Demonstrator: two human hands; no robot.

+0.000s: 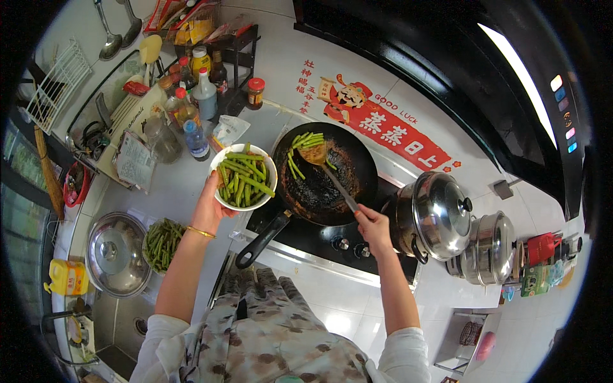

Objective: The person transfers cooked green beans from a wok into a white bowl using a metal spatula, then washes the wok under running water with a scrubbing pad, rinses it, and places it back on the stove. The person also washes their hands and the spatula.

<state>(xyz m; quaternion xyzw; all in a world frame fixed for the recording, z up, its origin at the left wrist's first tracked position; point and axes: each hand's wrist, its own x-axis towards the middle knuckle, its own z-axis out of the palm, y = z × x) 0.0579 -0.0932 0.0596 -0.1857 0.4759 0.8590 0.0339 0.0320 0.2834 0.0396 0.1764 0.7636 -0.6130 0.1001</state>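
Observation:
My left hand (210,203) holds a white bowl (274,178) heaped with cooked green beans (244,179), just left of a black wok (330,201). The wok sits on the hob, its long black handle pointing towards me at the lower left. In my right hand (374,229) is the handle of a spatula (313,152) with a broad amber-coloured blade. The blade is inside the wok at its upper left, with sauce on it. Several green beans (308,139) lie in the wok against the blade, and dark brown residue coats the pan's inside.
Two steel pots (440,215) with lids stand right of the wok. Sauce bottles (205,93) and a glass jar (162,139) crowd the back left. More green beans (164,244) are in a container beside a large steel lid (119,253), near the sink (107,321). A black range hood (407,43) overhangs the hob.

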